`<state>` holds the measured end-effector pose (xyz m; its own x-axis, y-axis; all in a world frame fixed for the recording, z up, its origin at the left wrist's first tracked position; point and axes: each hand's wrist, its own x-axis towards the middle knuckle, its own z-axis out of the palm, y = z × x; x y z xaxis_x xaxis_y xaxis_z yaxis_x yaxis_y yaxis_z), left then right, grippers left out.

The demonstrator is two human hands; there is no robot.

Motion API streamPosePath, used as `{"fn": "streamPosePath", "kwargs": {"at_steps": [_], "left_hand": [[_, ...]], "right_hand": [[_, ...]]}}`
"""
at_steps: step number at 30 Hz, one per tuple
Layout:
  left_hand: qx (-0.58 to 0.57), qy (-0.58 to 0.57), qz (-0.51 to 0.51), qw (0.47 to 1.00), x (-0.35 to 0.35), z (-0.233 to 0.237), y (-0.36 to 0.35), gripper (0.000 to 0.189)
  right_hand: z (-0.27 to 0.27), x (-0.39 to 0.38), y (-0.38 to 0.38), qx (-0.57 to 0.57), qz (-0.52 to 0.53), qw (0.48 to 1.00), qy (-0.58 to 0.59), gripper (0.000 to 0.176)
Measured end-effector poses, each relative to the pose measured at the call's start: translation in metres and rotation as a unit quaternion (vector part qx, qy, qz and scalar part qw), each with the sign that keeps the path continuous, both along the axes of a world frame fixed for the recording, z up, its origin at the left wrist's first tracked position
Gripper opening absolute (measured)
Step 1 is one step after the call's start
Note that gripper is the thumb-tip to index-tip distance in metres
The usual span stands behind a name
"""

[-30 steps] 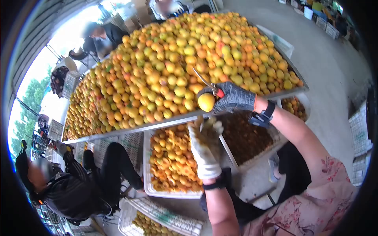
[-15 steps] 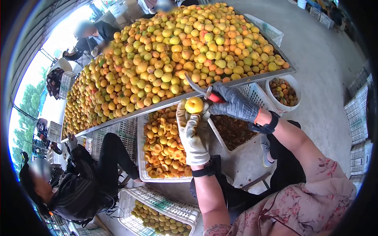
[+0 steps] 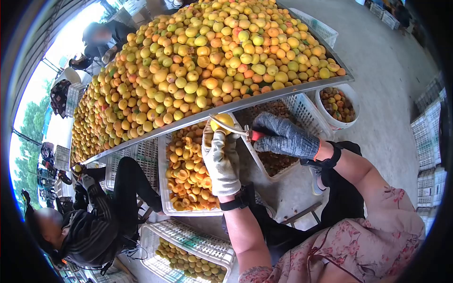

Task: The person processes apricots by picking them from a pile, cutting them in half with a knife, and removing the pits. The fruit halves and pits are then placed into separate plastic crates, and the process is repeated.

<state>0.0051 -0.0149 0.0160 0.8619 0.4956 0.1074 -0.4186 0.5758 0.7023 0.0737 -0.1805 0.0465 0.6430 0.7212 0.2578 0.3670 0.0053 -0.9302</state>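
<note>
In a white glove, my left hand [image 3: 221,158] grips a yellow apricot [image 3: 222,122] near the front rim of a metal table [image 3: 264,97] heaped with apricots. My right hand [image 3: 285,135], gloved in grey, is closed round the red handle of a pruning knife [image 3: 258,135]. The knife's curved blade lies across the apricot. Below my left hand stands a white crate [image 3: 165,191] of halved apricots [image 3: 188,181]. Under my right hand is another crate [image 3: 271,177] with dark brown contents, too small to make out.
A white bucket [image 3: 356,111] of fruit stands right of the crates. A crate [image 3: 188,228] of greenish fruit is at the bottom. One co-worker [image 3: 89,231] sits at the left, another [image 3: 106,40] across the table. Stacked crates [image 3: 428,137] line the right edge.
The blade has come down from above the table rim onto the apricot. Both my hands have shifted slightly left in view. The left co-worker's hands now hold a fruit at the table edge.
</note>
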Motion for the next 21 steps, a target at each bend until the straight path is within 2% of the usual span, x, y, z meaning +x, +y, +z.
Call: {"fn": "streamPosePath", "kwargs": {"at_steps": [1, 2, 3, 4, 5, 10, 12, 13, 15, 19, 21], "left_hand": [[0.001, -0.001, -0.002, 1.0, 0.001, 0.0, -0.002, 0.039], [-0.008, -0.005, -0.011, 1.0, 0.0, 0.0, -0.004, 0.038], [-0.016, -0.01, -0.02, 1.0, -0.001, 0.0, -0.005, 0.038], [0.047, 0.004, -0.023, 0.999, 0.0, -0.009, -0.001, 0.039], [0.047, 0.003, -0.025, 0.999, 0.001, -0.007, -0.004, 0.039], [-0.018, 0.003, -0.011, 1.0, 0.005, 0.002, -0.011, 0.039], [-0.013, 0.007, -0.005, 1.0, 0.006, 0.002, -0.013, 0.038], [-0.009, 0.013, 0.002, 1.0, 0.006, 0.003, -0.013, 0.037], [0.015, 0.033, 0.01, 0.999, 0.007, 0.002, -0.013, 0.036], [0.037, 0.081, 0.047, 0.995, 0.009, 0.003, -0.023, 0.035], [0.056, 0.082, 0.049, 0.994, 0.01, 0.001, -0.024, 0.033]], "right_hand": [[0.002, -0.001, -0.001, 0.005, 0.02, 1.0, 0.018, 0.023], [0.007, -0.002, -0.002, -0.033, 0.022, 0.995, 0.092, 0.023], [0.007, -0.004, -0.003, -0.032, 0.021, 0.995, 0.09, 0.023], [0.006, -0.007, -0.003, -0.013, 0.004, 0.989, 0.144, 0.023], [0.004, -0.01, -0.004, 0.006, -0.012, 0.98, 0.198, 0.024], [-0.009, -0.013, -0.001, 0.005, -0.073, 0.989, 0.131, 0.024], [-0.014, -0.01, -0.001, -0.009, -0.093, 0.995, -0.022, 0.023], [-0.016, -0.01, 0.0, -0.009, -0.094, 0.995, -0.022, 0.023], [-0.02, -0.011, 0.002, -0.013, -0.132, 0.982, -0.136, 0.024], [-0.043, -0.01, 0.013, 0.007, -0.157, 0.978, -0.135, 0.025], [-0.045, -0.008, 0.017, 0.012, -0.156, 0.985, -0.07, 0.026]]}}
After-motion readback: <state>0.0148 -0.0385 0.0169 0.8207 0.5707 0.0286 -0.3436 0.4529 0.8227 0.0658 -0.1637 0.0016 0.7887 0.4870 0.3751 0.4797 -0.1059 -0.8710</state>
